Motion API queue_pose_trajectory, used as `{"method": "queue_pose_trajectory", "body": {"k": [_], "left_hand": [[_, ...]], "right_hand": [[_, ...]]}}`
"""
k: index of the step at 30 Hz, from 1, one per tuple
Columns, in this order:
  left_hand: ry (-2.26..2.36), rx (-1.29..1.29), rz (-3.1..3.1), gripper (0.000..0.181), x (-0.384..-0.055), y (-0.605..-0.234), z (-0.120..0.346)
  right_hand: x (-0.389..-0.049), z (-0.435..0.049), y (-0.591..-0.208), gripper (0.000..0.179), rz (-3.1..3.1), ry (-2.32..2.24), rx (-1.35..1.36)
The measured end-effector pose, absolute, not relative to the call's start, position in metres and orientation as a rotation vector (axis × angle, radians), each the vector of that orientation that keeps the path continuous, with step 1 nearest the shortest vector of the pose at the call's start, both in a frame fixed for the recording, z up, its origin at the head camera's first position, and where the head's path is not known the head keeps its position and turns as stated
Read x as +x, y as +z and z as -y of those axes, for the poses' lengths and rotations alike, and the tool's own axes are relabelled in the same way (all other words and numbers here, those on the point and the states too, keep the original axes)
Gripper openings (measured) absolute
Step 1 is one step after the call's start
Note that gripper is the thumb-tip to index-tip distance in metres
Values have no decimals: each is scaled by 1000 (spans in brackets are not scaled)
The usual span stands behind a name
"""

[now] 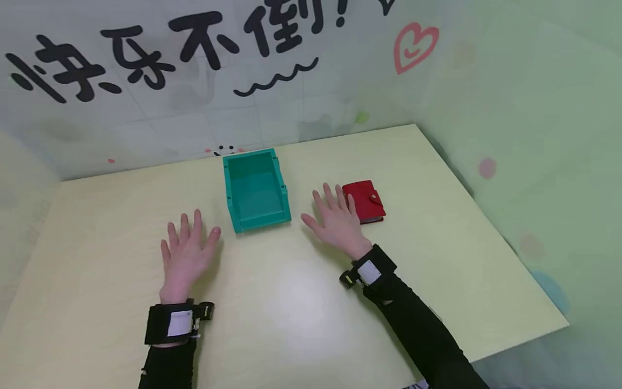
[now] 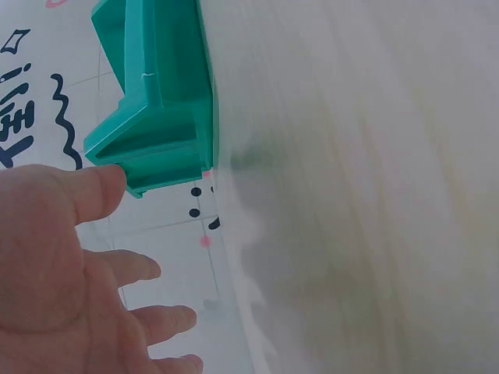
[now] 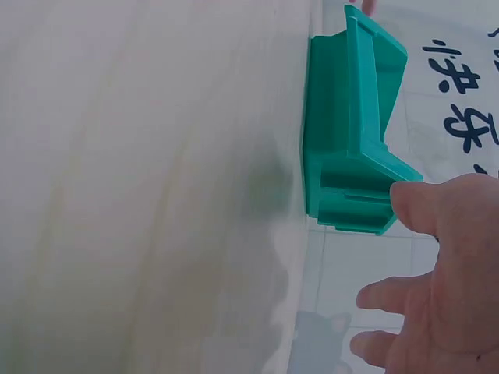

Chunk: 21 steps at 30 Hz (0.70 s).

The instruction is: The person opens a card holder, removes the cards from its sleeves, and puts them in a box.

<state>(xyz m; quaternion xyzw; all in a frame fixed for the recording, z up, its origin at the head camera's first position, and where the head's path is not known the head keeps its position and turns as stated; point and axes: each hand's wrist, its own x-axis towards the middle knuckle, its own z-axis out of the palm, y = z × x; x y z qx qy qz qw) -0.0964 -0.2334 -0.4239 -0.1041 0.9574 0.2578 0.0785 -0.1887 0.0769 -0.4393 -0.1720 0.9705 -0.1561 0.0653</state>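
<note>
The left hand [image 1: 186, 262] at lower left and right hand [image 1: 338, 224] right of centre are spread wide, holding nothing. On the bench [image 1: 291, 292], the bin [image 1: 262, 220] sits just left of centre, the notebook [image 1: 365, 200] beside the right hand.

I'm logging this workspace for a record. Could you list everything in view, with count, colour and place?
Open bin: 1, teal, table's back edge
Booklet or wallet: 1, red, right of bin
Table: 1, pale cream, under both
Walls: at least 2, pale grey and green, behind and right of table
Lettering: 1 line, black, back wall
Wavy line: 1, black, below lettering
Heart drawing: 1, pinkish red, right of lettering
Round spots: several, pink, green, blue, walls
Wrist straps: 2, black, one per wrist
Sleeves: 2, black, forearms
Left hand: 1, bare, left of bin
Right hand: 1, bare, beside booklet, contact unclear
</note>
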Motion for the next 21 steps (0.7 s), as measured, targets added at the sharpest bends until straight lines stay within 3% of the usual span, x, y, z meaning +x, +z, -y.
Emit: {"method": "queue_pose_trajectory", "body": {"k": [14, 21], "left_hand": [[768, -340, -2851, 76, -94, -418, 229], [797, -342, -2877, 79, -93, -412, 237]], "right_hand": [[-179, -76, -431, 75, -2904, -582, -552], [-201, -95, -433, 71, -2946, -818, -466]]}}
